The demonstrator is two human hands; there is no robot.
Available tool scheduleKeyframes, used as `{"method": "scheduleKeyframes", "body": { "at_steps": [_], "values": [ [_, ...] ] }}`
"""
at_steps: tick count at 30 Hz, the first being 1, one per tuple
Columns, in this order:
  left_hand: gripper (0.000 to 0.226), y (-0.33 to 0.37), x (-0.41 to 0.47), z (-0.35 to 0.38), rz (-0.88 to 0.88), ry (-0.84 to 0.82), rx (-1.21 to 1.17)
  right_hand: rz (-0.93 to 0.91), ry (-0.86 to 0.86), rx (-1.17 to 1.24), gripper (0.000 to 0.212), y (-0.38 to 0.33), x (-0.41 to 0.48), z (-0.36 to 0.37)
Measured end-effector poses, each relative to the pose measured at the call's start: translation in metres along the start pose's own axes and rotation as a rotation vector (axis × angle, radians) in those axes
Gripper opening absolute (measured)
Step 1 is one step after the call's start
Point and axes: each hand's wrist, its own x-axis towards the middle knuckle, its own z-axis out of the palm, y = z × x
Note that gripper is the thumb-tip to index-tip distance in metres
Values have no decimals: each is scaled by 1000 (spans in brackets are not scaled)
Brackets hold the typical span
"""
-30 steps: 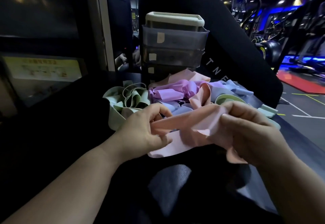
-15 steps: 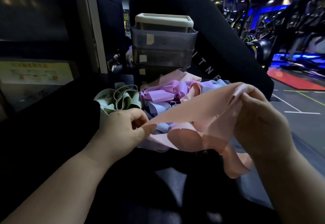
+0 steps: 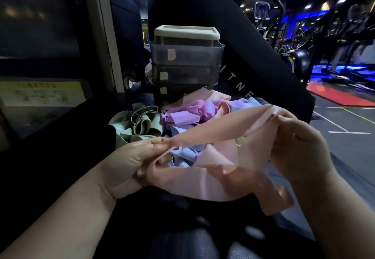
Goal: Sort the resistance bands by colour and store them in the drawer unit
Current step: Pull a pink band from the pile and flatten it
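Note:
A wide pink resistance band (image 3: 215, 167) is stretched between both hands above the dark bench. My left hand (image 3: 134, 163) pinches its left end between thumb and fingers. My right hand (image 3: 300, 147) grips its right end, and a loose loop of the band hangs below. Behind it lies a mixed pile: green bands (image 3: 140, 125) at the left, purple bands (image 3: 186, 113) in the middle, pale blue bands (image 3: 187, 155) under the pink one. The grey drawer unit (image 3: 186, 55) with a cream top stands behind the pile, its drawers closed.
A black padded backrest (image 3: 253, 51) rises behind the drawer unit. Dark bench padding (image 3: 50, 137) spreads to the left. Gym machines (image 3: 294, 55) and a red mat (image 3: 341, 96) fill the floor at the right. A yellow poster (image 3: 42, 93) hangs at the left.
My hands have drawn apart, stretching the pink band wider between them and lifting it; its loose loop now hangs lower at the right.

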Motion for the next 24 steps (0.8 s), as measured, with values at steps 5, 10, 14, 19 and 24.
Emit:
{"method": "scheduleKeyframes", "body": {
  "at_steps": [5,10,14,19,24],
  "values": [
    [32,2,-5,-2,55,97,335,51,-81,126,18,-10,2,-6],
    [37,7,-15,-12,47,108,786,248,-206,299,29,-8,5,-22],
    [41,13,-24,-17,19,103,889,222,-227,74,24,-5,2,-18],
    [31,16,-37,-29,2,33,974,209,-254,-114,38,-7,-1,-12],
    [51,13,-51,-43,70,-6,739,234,-269,-210,54,-7,-8,-6]
  ]
}}
